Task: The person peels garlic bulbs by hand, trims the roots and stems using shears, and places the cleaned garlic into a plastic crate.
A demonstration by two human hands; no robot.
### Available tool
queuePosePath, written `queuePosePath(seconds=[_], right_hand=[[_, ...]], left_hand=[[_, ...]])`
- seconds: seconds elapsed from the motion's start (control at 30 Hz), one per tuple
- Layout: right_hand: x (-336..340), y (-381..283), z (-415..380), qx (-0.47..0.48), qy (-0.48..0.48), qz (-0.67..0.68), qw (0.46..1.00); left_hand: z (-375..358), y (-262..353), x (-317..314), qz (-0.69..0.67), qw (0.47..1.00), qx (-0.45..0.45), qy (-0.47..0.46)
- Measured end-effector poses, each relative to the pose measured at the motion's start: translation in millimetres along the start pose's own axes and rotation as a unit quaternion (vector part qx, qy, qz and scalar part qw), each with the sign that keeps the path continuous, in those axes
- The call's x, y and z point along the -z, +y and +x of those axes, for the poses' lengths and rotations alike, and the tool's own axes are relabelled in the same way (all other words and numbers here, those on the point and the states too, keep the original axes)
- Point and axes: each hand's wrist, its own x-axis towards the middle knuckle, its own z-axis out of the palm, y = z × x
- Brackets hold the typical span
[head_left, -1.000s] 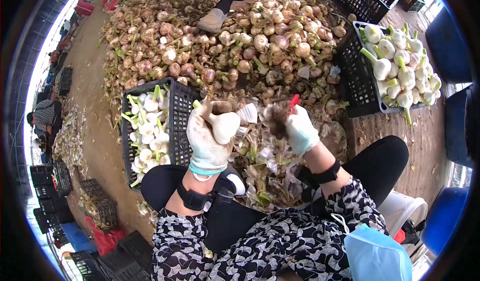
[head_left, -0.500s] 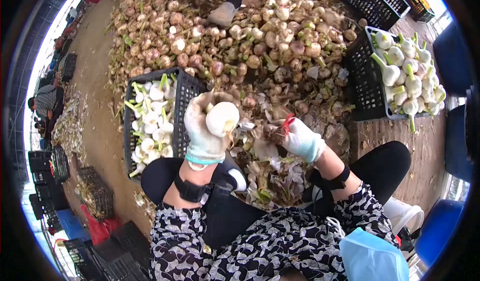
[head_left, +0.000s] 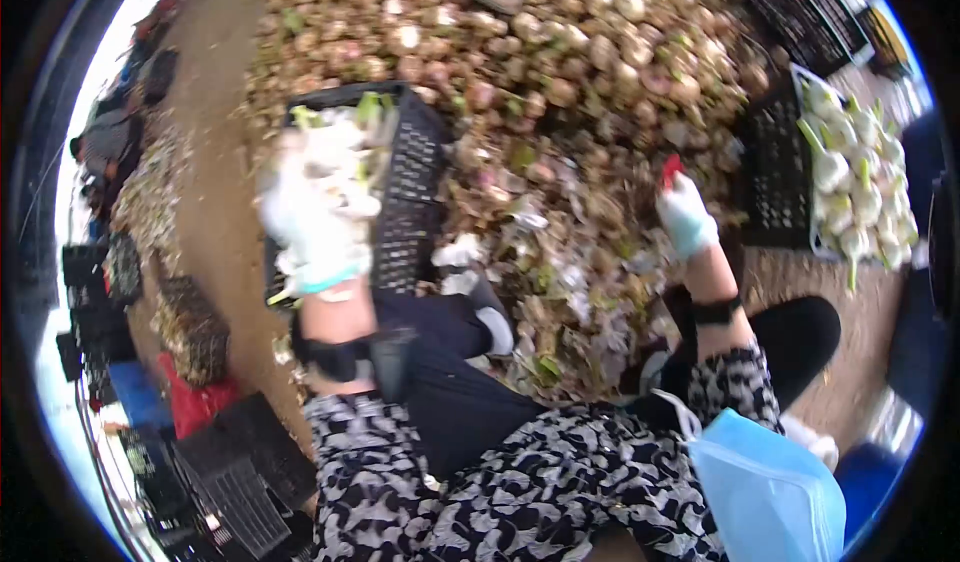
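Observation:
My gloved left hand (head_left: pixel 312 224), smeared by motion, is over the black crate of peeled white garlic (head_left: pixel 408 197); whether it holds a bulb cannot be made out. On the right, my gloved right hand (head_left: pixel 684 214) is closed around a small red-handled tool (head_left: pixel 671 170), above the edge of the garlic heap. Unpeeled garlic bulbs (head_left: pixel 560 47) are piled in front of me. Loose skins and leaves (head_left: pixel 545 262) lie between my two hands.
A second crate (head_left: pixel 777 162) piled with white garlic (head_left: pixel 855 177) stands at the right. Dark empty crates (head_left: pixel 795 12) are at the upper right. At the lower left are a red bag (head_left: pixel 200 402) and more crates (head_left: pixel 240 492). A blue mask (head_left: pixel 765 482) hangs near my chest.
My left hand has moved from between the crate and the skins to over the left crate, and the bulb it held is no longer distinct. My right hand has moved right and up with the red-handled tool.

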Motion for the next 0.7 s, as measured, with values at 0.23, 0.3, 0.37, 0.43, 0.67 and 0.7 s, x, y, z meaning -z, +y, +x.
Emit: queuePosePath(seconds=[0.23, 0.3, 0.37, 0.43, 0.67, 0.7], right_hand=[[-25, 60, 21, -0.096, 0.01, -0.338, 0.936], [-55, 96, 16, -0.033, -0.043, -0.405, 0.913], [-70, 118, 14, -0.046, 0.004, -0.355, 0.934], [-72, 101, 14, -0.105, 0.112, -0.341, 0.927], [-23, -64, -25, 0.043, -0.099, 0.163, 0.981], [-22, -76, -33, 0.123, -0.149, 0.205, 0.959]], left_hand=[[-26, -30, -26, 0.241, 0.938, -0.245, -0.05], [-45, -42, -46, 0.215, 0.957, -0.125, -0.151], [-56, -52, -63, 0.178, 0.962, -0.003, -0.207], [-60, -57, -68, 0.168, 0.952, 0.068, -0.246], [-59, -97, -65, 0.092, 0.881, 0.265, -0.38], [-65, -93, -70, 0.006, 0.87, 0.303, -0.388]])
